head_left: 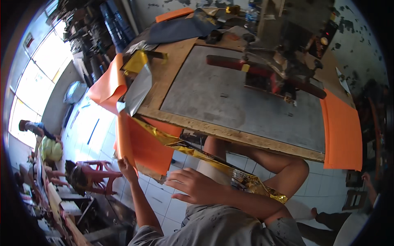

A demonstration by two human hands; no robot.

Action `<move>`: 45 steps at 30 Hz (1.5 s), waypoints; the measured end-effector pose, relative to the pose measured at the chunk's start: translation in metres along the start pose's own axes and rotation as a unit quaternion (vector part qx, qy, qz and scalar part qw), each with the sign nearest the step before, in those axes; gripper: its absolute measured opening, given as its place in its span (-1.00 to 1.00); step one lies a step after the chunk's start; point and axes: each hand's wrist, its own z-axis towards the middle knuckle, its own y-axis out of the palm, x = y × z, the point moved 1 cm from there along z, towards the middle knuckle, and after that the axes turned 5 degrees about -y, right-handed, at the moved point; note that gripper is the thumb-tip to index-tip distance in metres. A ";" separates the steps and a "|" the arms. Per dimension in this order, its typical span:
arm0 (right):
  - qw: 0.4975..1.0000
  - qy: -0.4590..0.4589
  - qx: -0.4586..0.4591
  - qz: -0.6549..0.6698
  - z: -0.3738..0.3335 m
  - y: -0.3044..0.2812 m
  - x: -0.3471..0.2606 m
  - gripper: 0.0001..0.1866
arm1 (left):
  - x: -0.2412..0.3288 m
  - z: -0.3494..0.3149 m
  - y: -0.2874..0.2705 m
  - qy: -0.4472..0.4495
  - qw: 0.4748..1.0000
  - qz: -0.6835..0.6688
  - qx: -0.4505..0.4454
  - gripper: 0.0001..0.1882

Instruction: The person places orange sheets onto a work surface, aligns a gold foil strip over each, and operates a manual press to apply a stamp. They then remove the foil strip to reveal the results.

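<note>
At the lower left my left hand [127, 169] grips the bottom edge of an orange sheet [123, 137] that hangs off the table's left side. The sheet looks smooth and flexible, and its upper part curls over near the corner. My right hand [192, 186] is above my lap, fingers spread, with nothing seen in it. Just beyond it a long gold foil strip [205, 157] slants from the table's left corner down across my legs, its crumpled end by my right forearm. A second orange piece [154, 143] hangs behind the strip.
A grey metal plate [201, 90] covers much of the wooden table, under a press with a dark red arm [230, 63]. More orange sheets [342, 129] hang at the right edge. Left are a red plastic stool [98, 176] and people; another person's legs show lower right.
</note>
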 end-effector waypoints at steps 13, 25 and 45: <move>0.973 0.222 -0.015 0.068 0.092 0.033 0.013 -0.69 | 0.228 -0.213 0.043 0.260 0.964 0.056 -0.026 -0.74; 0.950 0.096 0.030 0.296 0.118 0.079 0.039 -0.40 | 0.165 -0.117 -0.008 0.021 0.976 -0.149 -0.160 -0.65; 0.819 0.417 0.263 0.295 0.149 0.258 0.171 -0.43 | 0.087 0.045 -0.144 -0.090 0.991 -0.096 -0.007 -0.26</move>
